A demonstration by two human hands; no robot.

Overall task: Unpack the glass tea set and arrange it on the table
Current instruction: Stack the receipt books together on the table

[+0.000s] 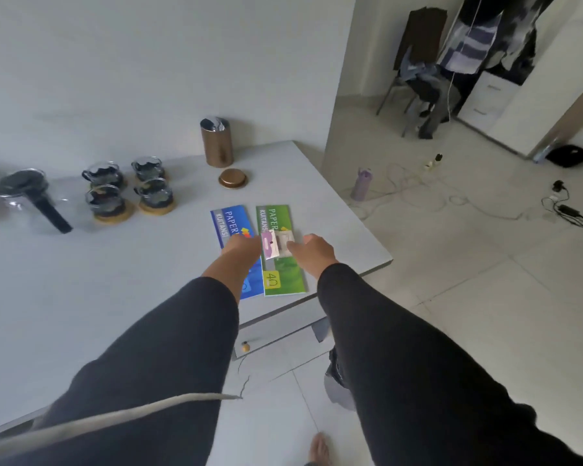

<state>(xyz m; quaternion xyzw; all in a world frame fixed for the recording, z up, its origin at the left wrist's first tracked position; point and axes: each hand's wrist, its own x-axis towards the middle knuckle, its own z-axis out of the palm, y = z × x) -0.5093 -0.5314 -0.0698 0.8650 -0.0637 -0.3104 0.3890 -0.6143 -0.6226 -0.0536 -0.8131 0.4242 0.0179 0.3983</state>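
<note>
Glass tea set (128,188) is fragile, slick, light: take cups by handles or w/ coasters underneath, pot by its black handle. Near, centre frame: left hand (241,245) and right hand (312,252) both pinch a small sachet (276,247) over two booklets (280,250). Set sits well apart from either grip, upper left on table (81,280): four cups, teapot (24,193) beside. Copper canister (217,142) farther back.

A glass teapot (24,193) with a black handle stands on the table (81,280). Right of the teapot, four glass cups (128,188) stand upright in a square, the nearer two on cork coasters (157,207).
</note>
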